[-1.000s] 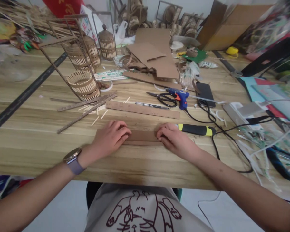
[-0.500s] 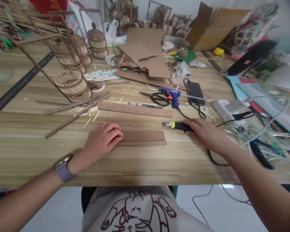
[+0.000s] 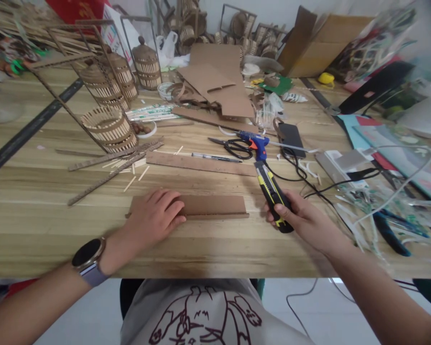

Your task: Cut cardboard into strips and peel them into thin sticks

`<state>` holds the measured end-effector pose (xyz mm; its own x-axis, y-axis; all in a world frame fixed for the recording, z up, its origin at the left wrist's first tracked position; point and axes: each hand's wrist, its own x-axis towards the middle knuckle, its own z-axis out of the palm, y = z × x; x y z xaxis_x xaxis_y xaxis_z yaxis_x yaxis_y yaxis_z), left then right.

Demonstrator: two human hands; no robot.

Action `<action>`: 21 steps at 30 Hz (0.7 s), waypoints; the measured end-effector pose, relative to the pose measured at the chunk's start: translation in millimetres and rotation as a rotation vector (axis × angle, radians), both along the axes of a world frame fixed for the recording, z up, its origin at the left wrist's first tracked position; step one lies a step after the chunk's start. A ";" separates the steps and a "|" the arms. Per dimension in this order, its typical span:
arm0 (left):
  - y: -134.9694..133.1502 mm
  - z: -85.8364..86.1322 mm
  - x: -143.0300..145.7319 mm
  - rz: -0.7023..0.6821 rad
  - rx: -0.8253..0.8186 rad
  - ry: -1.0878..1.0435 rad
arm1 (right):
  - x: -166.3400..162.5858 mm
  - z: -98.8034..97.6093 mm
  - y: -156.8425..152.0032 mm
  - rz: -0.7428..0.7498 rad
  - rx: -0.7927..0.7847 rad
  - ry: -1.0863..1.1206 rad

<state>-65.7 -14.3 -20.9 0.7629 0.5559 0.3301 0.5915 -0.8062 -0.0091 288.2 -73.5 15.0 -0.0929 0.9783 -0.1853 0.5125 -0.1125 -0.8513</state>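
My left hand [image 3: 154, 213] lies over the left part of a brown cardboard strip [image 3: 215, 205], fingers stretched out and resting on it. Along the strip's near side runs a narrow edge piece [image 3: 219, 216]; whether it is folded or separate I cannot tell. Closed around a black and yellow utility knife [image 3: 275, 199], my right hand [image 3: 298, 215] holds it just right of the strip. The knife's front end points away from me, up and to the left. A longer cardboard strip [image 3: 201, 164] lies farther back, with a pen [image 3: 217, 157] beside it.
Behind the knife are a blue glue gun [image 3: 256, 143], black scissors [image 3: 233, 145] and a phone [image 3: 291, 139]. Slatted wooden buckets [image 3: 109, 129] and thin sticks [image 3: 131, 183] are at left. Cables and pliers [image 3: 391, 235] lie at right, cardboard sheets [image 3: 215, 57] at the back.
My right hand has picked the utility knife up off the table, turning it from lying sideways to pointing away. My left hand's fingers have spread flatter on the cardboard strip.
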 end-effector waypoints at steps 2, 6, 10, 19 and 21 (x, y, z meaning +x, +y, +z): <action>-3.9 0.9 1.5 0.001 0.044 0.003 | -3.5 0.0 -1.7 -0.021 -0.025 0.048; -10.0 2.8 6.5 -0.068 0.105 -0.001 | -8.2 0.2 -5.1 -0.021 -0.072 0.111; -10.9 3.1 13.4 -0.120 0.075 0.013 | -12.2 -1.8 -8.2 -0.058 -0.124 0.174; -8.2 -0.1 17.5 -0.101 0.028 0.027 | -9.8 1.3 -12.9 -0.034 -0.168 0.169; -8.1 0.2 17.2 -0.105 0.030 0.022 | -8.3 1.0 -12.8 -0.012 -0.138 0.102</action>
